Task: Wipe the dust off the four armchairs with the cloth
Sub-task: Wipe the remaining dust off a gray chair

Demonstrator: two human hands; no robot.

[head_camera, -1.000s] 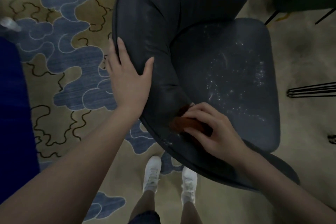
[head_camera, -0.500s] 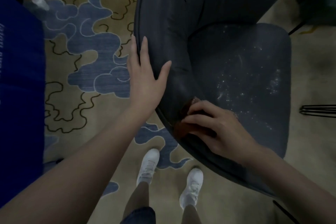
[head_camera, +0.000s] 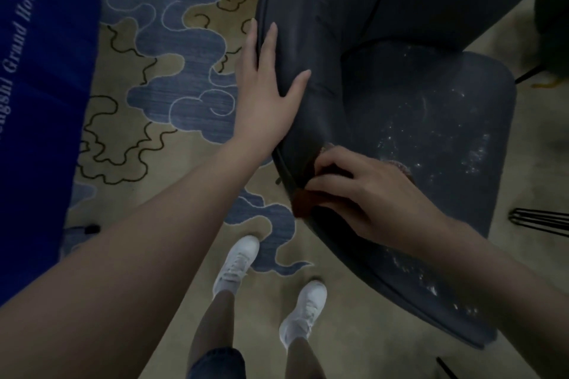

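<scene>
A dark grey armchair [head_camera: 354, 18] fills the upper right, its seat cushion [head_camera: 446, 120] speckled with white dust. My left hand [head_camera: 264, 95] lies flat on the outer side of the near armrest, fingers straight and spread. My right hand [head_camera: 369, 194] grips a reddish-brown cloth [head_camera: 304, 203] and presses it on the armrest's near edge. Most of the cloth is hidden under the fingers; a bit of it shows past the knuckles beside the seat.
A blue cloth-covered table [head_camera: 40, 101] with white lettering stands at the left. A patterned carpet [head_camera: 172, 77] covers the floor. My white shoes [head_camera: 237, 264] stand below the armrest. Black wire legs [head_camera: 542, 221] show at the right edge, and another dark chair [head_camera: 554, 9] at the top right.
The view has shifted, so the chair sits further right and the blue table comes in. My right hand has slid the cloth a little along the armrest's edge. My left hand stays flat.
</scene>
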